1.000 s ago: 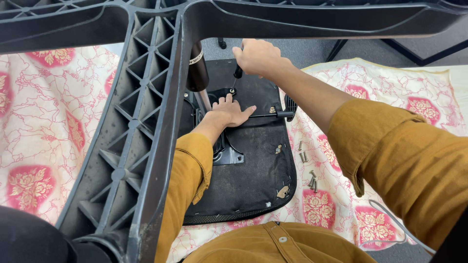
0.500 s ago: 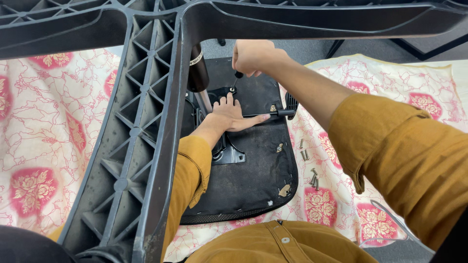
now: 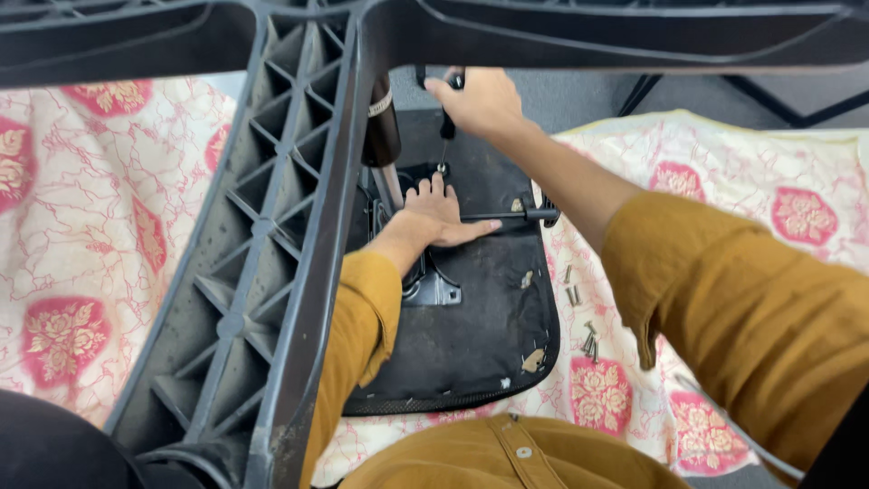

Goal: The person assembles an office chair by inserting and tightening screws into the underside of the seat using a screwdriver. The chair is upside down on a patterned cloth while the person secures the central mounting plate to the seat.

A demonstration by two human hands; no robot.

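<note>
Right hand raised with screwdriver | left hand unmoved on seat underside

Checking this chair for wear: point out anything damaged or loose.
The black seat underside shows torn, pale patches near its lower right edge. Loose screws lie scattered on the floral cloth beside it.

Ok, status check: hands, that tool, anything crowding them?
Left hand flat on upturned chair seat. Right hand gripping tool handle, tip down at seat. Chair base looms close; loose screws beside seat.
</note>
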